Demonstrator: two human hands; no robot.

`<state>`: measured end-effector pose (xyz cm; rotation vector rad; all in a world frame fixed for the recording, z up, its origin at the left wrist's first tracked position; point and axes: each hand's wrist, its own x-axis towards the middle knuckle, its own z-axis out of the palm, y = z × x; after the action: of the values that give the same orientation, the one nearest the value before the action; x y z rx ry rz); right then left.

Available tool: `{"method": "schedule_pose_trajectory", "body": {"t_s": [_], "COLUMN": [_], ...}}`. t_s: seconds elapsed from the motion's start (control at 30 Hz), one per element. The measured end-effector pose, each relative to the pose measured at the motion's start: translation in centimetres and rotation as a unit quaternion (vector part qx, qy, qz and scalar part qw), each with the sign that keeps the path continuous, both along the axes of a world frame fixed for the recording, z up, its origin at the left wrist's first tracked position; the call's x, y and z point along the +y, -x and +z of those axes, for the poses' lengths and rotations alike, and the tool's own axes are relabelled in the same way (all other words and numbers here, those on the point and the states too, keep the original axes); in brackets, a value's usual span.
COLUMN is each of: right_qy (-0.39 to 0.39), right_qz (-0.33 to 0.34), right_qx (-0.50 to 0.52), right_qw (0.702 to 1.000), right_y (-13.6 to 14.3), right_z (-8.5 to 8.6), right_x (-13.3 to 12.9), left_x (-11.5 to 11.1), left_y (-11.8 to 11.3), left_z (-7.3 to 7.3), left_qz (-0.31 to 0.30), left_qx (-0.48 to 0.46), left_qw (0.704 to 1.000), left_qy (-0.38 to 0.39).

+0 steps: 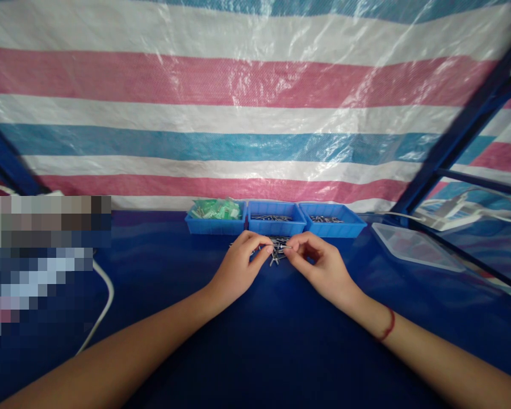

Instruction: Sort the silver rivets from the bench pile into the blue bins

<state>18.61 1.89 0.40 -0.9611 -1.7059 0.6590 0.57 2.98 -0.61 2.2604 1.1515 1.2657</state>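
Note:
My left hand (237, 266) is closed in a pinch, thumb against forefinger, at one end of a thin metal pin (281, 246) that looks like a blind rivet. Facing it, my right hand (327, 266) pinches the other end. The fingertips are a short gap apart. Just beneath and behind them, a loose pile of similar metal pins (275, 259) lies on the blue table (255, 352), partly hidden by my fingers. Behind the pile, the middle blue bin (276, 228) holds more thin metal pieces.
The left blue bin (215, 227) contains green-tinted plastic packets (217, 208). In the right blue bin (336, 229) are short metal pieces. A clear plastic lid (417, 247) lies at right, near a power strip (451, 211). A white cable (109, 289) runs at left beside a blurred-out area.

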Motion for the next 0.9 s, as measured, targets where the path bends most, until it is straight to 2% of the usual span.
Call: {"method": "schedule_pose_trajectory", "body": {"t_s": [0.2,0.33,0.4,0.53,0.57,0.63,0.73,0.9], "right_qy": [-0.081,-0.125,-0.146,-0.167,-0.162,-0.128,-0.07,-0.068], "right_qz": [-0.02,-0.062,-0.116,-0.284,-0.323,-0.357,-0.336,-0.228], "right_qx": [-0.086,-0.142,-0.148,-0.158,-0.181,-0.229,-0.259,-0.261], "right_qw": [0.993,0.98,0.971,0.931,0.915,0.896,0.903,0.936], "right_y": [0.0,-1.0,-2.1,-5.4,-6.2,-7.3,-7.3,-4.7], "right_z": [0.5,1.1,1.5,2.1,2.2,2.1,1.6,1.0], "right_x": [-0.6,0.1,1.1,3.8,4.4,5.3,5.5,3.9], "left_x": [-0.1,-0.4,-0.7,-1.1,-1.2,-1.3,-1.4,-1.4], "left_y": [-0.1,-0.2,-0.3,-0.4,-0.4,-0.5,-0.6,-0.6], "left_z": [0.1,0.2,0.2,0.2,0.3,0.3,0.3,0.3], "left_qz": [-0.011,0.02,0.038,0.032,0.025,0.013,0.007,0.022], "left_qx": [0.019,0.022,0.045,0.17,0.196,0.227,0.24,0.234], "left_qw": [1.0,0.999,0.998,0.984,0.98,0.973,0.97,0.971], "left_qy": [-0.01,-0.017,-0.021,-0.032,-0.037,-0.043,-0.045,-0.042]}}
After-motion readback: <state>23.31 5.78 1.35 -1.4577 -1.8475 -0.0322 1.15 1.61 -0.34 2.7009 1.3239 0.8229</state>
